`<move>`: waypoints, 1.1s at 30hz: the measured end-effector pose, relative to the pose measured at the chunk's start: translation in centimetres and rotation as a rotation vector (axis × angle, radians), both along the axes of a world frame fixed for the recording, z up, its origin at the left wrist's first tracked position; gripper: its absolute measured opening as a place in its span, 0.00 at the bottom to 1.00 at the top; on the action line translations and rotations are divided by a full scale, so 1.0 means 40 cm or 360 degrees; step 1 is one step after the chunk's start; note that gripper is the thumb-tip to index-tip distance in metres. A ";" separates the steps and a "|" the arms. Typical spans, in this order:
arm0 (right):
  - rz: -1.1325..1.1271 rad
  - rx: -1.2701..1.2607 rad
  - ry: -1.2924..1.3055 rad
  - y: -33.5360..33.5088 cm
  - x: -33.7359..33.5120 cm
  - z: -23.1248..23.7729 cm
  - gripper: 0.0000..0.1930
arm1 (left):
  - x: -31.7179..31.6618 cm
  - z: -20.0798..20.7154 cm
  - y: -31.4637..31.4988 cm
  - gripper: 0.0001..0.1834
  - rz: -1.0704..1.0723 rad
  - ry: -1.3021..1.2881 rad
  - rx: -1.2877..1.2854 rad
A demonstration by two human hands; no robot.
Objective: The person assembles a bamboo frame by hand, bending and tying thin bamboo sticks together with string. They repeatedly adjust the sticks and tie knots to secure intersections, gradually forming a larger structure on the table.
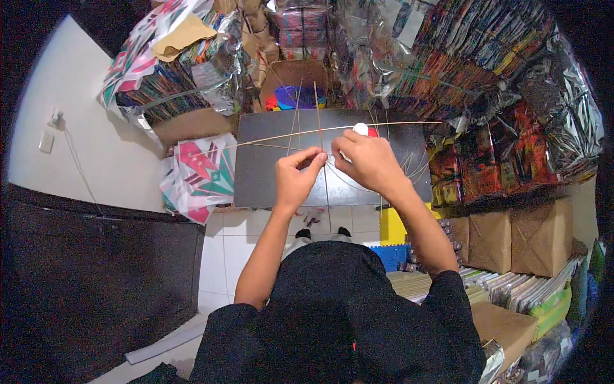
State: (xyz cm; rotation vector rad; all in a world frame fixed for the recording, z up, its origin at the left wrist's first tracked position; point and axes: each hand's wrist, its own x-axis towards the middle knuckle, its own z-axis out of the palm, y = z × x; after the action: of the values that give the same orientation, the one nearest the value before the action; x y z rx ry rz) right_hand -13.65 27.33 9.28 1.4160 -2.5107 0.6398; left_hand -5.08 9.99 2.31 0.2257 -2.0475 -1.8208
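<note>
Over a dark table (262,182), a long thin stick (268,135) bows from left to right. A straighter thin stick (316,105) crosses it and runs toward me. Just on my side of the crossing, my left hand (295,182) pinches this straighter stick between thumb and fingertips. Close beside it, my right hand (372,163) is closed with its fingers curled together; whatever they hold is too fine to make out. Partly behind the right knuckles sit a round white thing (361,128) and a red one (373,132). Thin strands (414,168) loop at the table's right.
Printed sheets (199,171) overhang the table's left end. Tall wrapped stacks (185,83) stand behind it, with more packs (473,160) at the right. Brown paper parcels (540,237) lie lower right. A dark door (96,275) is at the left.
</note>
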 end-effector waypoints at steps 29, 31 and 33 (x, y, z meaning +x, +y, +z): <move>0.0087 -0.0238 0.0219 0.010 -0.018 -0.024 0.10 | 0.000 0.030 -0.001 0.10 -0.0239 -0.0038 0.0182; 0.0105 -0.0250 0.0211 0.009 -0.018 -0.021 0.10 | -0.002 0.027 -0.001 0.10 -0.0238 -0.0037 0.0180; 0.0091 -0.0269 0.0206 0.008 -0.017 -0.022 0.10 | -0.003 0.031 0.000 0.10 -0.0225 -0.0051 0.0169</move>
State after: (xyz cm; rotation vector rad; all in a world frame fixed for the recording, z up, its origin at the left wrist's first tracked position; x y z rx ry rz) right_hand -14.34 27.63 8.41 1.4245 -2.2674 0.7270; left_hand -5.22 10.00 3.54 0.1430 -2.0367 -2.0260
